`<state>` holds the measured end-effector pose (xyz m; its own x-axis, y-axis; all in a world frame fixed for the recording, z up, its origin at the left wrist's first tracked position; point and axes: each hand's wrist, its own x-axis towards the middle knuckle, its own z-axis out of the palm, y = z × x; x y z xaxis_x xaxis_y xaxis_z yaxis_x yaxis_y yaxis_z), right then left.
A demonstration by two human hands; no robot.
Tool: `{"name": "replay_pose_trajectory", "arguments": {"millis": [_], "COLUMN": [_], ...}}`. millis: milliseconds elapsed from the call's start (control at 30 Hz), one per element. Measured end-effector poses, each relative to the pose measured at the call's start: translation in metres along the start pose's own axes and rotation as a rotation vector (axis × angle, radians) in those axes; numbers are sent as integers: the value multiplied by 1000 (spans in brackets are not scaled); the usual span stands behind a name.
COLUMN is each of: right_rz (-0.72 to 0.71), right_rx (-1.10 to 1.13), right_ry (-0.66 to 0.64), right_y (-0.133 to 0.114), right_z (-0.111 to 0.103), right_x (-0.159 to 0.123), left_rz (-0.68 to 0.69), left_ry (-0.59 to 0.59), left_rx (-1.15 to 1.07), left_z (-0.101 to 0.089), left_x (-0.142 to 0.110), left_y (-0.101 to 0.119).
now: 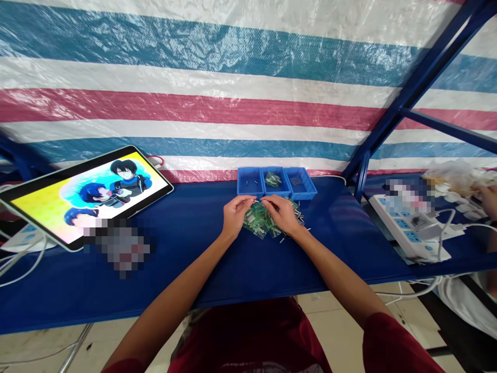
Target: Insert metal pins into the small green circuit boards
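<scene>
My left hand (234,215) and my right hand (282,212) meet above the table, thumbs and forefingers pinched close together. Between the fingertips is a tiny whitish, shiny piece (255,200), too small to name. Both hands appear to grip it, my left hand from one side and my right from the other. Beneath them lies a pile of small green pieces (257,224) with a clear plastic sheen. Slim metal pin-like pieces (282,239) stick out around its right side. My right hand covers part of the pile.
Behind the hands stand three joined blue bins (250,194); the middle one holds green pieces (273,179), the others small bits. A tablet (93,194) leans at the left. At the right are a blue metal frame (363,176), a power strip (411,235) and another person's hand (488,199).
</scene>
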<state>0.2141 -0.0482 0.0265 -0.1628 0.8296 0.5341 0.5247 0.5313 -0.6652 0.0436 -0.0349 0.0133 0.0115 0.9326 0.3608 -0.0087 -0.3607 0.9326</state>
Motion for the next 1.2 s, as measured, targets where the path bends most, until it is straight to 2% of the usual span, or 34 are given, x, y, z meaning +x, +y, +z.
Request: {"name": "replay_pose_trajectory", "arguments": {"millis": [100, 233, 300, 400, 567, 700, 1200], "right_rz": [20, 24, 10, -25, -94, -122, -98], "right_rx": [4, 9, 22, 29, 56, 99, 60], "right_ry": [56, 112, 135, 132, 0, -44, -72], "right_y": [0, 1, 2, 2, 1, 4, 4], "right_z": [0, 0, -1, -2, -2, 1, 0], "right_x": [0, 1, 1, 0, -1, -2, 0], "left_rz": [60, 178, 192, 132, 67, 48, 15], "left_ry": [-30, -85, -104, -99, -114, -132, -139], "left_rx": [68, 304, 358, 316, 217, 162, 113], "left_z": [-2, -6, -7, -7, -6, -5, -4], "left_x": [-1, 0, 1, 1, 0, -1, -3], "left_y": [3, 6, 6, 6, 5, 4, 8]}}
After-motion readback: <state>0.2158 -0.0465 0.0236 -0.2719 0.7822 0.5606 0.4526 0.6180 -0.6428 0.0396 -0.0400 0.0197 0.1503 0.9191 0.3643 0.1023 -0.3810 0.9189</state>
